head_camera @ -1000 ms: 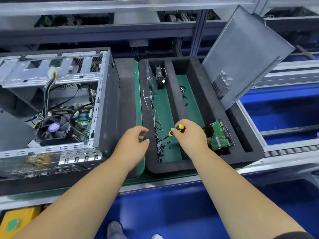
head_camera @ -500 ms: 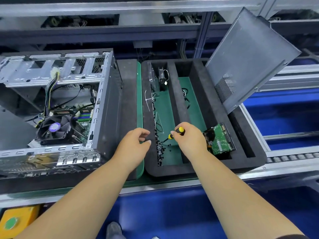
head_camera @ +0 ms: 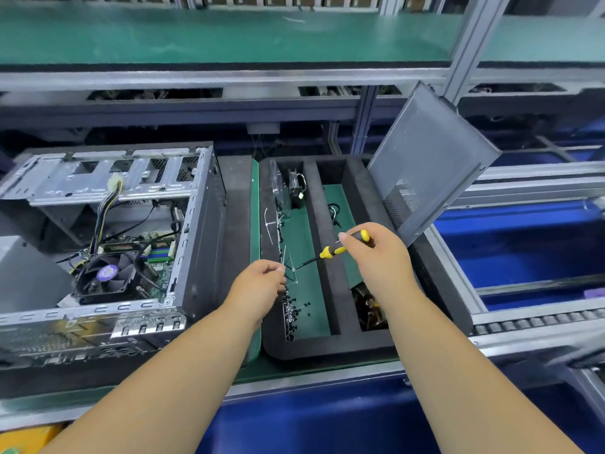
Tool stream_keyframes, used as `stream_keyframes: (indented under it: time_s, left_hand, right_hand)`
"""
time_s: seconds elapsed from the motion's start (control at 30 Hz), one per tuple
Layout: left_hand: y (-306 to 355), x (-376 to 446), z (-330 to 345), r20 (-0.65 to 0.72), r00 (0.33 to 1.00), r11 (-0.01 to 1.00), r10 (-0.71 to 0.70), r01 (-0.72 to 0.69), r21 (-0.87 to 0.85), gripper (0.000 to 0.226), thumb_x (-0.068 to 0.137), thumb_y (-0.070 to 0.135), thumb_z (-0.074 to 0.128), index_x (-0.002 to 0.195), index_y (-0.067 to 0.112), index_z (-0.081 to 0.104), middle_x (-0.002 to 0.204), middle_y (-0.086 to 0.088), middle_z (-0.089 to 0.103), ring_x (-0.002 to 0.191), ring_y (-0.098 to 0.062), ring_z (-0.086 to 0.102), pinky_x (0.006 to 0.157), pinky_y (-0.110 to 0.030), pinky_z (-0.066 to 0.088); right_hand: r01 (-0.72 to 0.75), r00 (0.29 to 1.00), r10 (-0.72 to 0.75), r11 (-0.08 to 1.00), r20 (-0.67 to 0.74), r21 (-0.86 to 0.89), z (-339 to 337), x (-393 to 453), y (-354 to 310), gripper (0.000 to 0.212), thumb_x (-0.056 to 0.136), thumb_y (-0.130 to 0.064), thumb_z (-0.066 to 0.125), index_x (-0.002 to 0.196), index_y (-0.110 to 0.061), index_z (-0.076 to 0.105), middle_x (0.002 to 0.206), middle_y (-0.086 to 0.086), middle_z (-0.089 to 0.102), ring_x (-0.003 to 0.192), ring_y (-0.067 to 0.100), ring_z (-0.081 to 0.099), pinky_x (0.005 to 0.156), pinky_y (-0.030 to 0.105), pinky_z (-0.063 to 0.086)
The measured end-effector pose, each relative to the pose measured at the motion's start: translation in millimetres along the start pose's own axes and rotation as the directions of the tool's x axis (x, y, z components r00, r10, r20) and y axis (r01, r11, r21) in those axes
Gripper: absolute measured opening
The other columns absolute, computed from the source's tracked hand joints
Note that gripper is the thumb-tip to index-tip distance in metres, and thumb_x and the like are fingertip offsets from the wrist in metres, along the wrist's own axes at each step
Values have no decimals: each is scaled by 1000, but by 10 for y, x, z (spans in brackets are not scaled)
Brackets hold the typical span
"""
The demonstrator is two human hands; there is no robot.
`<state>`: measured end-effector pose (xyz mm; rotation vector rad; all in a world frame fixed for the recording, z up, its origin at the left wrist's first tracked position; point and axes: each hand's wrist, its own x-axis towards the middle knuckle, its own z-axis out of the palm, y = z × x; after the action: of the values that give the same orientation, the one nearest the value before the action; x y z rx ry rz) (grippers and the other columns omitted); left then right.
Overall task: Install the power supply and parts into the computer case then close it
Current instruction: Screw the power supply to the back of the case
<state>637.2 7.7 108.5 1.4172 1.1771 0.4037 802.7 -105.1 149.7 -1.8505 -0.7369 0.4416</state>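
The open computer case [head_camera: 193,244] lies at the left, its motherboard and CPU fan [head_camera: 104,276] exposed. To its right is a black foam tray [head_camera: 327,350] with green-floored slots. My right hand [head_camera: 379,257] grips a yellow and black screwdriver [head_camera: 329,251] over the tray, with the shaft slanting down and left. My left hand [head_camera: 258,286] hovers at the tray's left edge. Its fingertips pinch what looks like a small screw right at the screwdriver's tip. My right forearm partly covers a hard drive [head_camera: 365,306].
The grey side panel [head_camera: 432,158] leans against the tray's right wall. Loose black screws [head_camera: 294,311], cable ties and a small fan [head_camera: 296,188] lie in the left slot. A grey box [head_camera: 26,273] sits at the case's left end. Roller rails run along the right.
My right hand has lifted the screwdriver higher over the tray. My left hand has moved right until its fingertips meet the tip. The view has tilted upward.
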Motion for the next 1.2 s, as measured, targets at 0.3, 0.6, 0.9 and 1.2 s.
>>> stream_keyframes:
  time_s: [0.3,0.6,0.9,1.2]
  left_hand:
    - [452,-40,84,72,986,967,-153,165,-195,18,101,21,49,87,11,55,64,0,48,52,-10,38,52,-20,31]
    - [619,-319,-109,117,976,872,-184,217,-439,14,95,9,57,81,10,62,57,2,61,54,-6,51,50,-16,46]
    - [697,-523,-512,111,994,835,-14,72,-545,18,100,8,48,91,9,63,66,1,59,57,-5,51,51,-15,48]
    - [559,-558,-1398,-83,937,891,339,-348,-290,25,99,8,48,85,15,68,74,3,65,66,-6,57,64,-19,48]
  right_hand:
    - [43,999,-43,997,-12,61,-213,-144,-467,19,88,-40,65,76,-25,66,81,10,62,63,12,49,66,33,46]
    - [119,991,-112,988,-68,103,-285,-341,-725,17,88,-40,64,75,-28,65,79,11,60,58,7,47,61,31,45]
    - [155,986,-144,977,-82,147,-144,-528,-996,17,91,-40,60,76,-32,65,65,0,59,57,6,49,63,32,46]
    - [241,968,-250,951,26,196,423,-712,-1453,7,92,-30,62,85,-27,65,72,-9,68,65,2,62,62,18,51]
